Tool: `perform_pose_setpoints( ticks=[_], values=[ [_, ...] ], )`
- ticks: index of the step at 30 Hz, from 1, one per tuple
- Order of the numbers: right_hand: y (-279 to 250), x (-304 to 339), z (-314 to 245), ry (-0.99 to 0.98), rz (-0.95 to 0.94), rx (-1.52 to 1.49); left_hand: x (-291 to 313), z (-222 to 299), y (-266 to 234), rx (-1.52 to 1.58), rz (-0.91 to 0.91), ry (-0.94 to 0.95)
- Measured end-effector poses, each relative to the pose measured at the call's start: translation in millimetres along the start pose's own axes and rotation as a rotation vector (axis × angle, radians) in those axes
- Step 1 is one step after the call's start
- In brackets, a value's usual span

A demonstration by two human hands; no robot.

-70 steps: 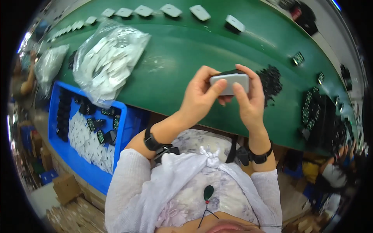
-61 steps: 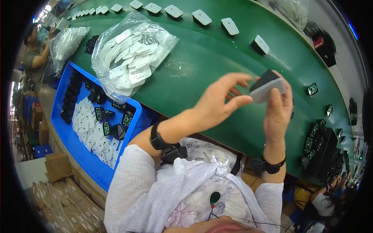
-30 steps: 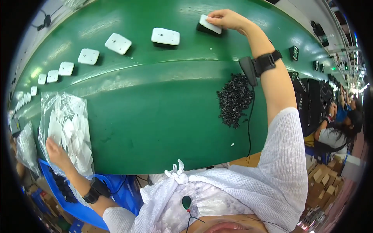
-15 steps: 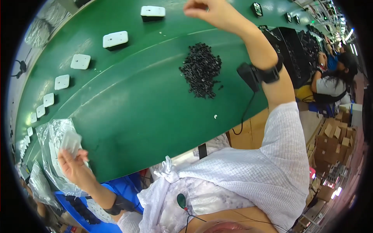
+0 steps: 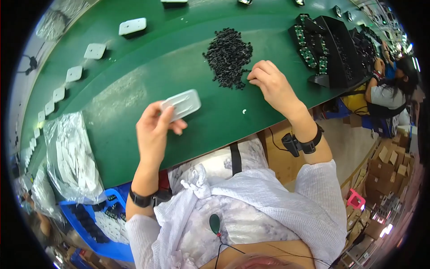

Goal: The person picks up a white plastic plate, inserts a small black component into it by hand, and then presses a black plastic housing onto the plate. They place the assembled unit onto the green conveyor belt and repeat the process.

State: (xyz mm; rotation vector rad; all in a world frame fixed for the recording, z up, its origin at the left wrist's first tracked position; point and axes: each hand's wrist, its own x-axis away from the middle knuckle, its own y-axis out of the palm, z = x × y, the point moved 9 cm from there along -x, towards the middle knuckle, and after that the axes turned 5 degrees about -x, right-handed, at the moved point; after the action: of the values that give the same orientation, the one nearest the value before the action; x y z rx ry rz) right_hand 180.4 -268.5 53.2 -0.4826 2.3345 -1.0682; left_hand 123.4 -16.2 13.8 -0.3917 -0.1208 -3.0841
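Note:
My left hand (image 5: 154, 130) grips a white plastic cover (image 5: 182, 106) by one end, thumb on its face. The cover is a shallow rectangle with rounded corners, tilted above the green bench. At the lower right edge of a heap of small black parts (image 5: 228, 56), my right hand (image 5: 272, 85) has thumb and fingers pinched together. What lies between those fingertips, if anything, is too small to make out. A tiny white crescent-shaped piece (image 5: 244, 111) lies on the bench below the right hand.
White-topped boxy units (image 5: 133, 27) stand in a curved row along the far left. A clear bag of white parts (image 5: 74, 157) lies at left, above a blue bin (image 5: 89, 240). Circuit boards (image 5: 304, 45) and a black box (image 5: 338, 51) stand at right, near a seated co-worker (image 5: 389, 96).
My left hand has brought the white cover from the bag toward the bench's middle. My right hand has come back from the far side to the heap's edge.

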Motion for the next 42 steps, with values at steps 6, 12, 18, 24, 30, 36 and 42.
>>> perform_pose_setpoints(
  ticks=[6, 12, 18, 24, 30, 36, 42],
  values=[
    [-0.1, -4.9, -20.4, -0.06, 0.002, 0.249, 5.4, -4.6, 24.4, 0.085, -0.075, 0.029],
    [8.9, -13.1, -50.2, 0.176, 0.093, -0.55, 16.5, 2.0, 33.1, 0.026, -0.012, 0.102],
    [42.8, -14.3, -64.2, 0.327, 0.111, -1.146, 19.3, 27.4, 41.8, -0.257, -0.028, 0.324],
    [69.2, -11.5, -70.5, 0.406, 0.102, -1.327, 21.8, 31.6, 37.0, -0.253, 0.04, 0.383],
    [41.5, -13.1, -107.6, -0.111, 0.185, -0.337, 24.0, 25.0, 32.0, -0.289, 0.062, 0.437],
    [44.8, -15.5, -91.9, 0.054, 0.211, -0.492, 21.7, 16.4, 32.4, -0.016, 0.035, 0.252],
    [52.2, -18.1, -86.9, 0.128, 0.212, -0.582, 17.8, -1.4, 35.5, 0.138, -0.051, 0.096]
  ],
)
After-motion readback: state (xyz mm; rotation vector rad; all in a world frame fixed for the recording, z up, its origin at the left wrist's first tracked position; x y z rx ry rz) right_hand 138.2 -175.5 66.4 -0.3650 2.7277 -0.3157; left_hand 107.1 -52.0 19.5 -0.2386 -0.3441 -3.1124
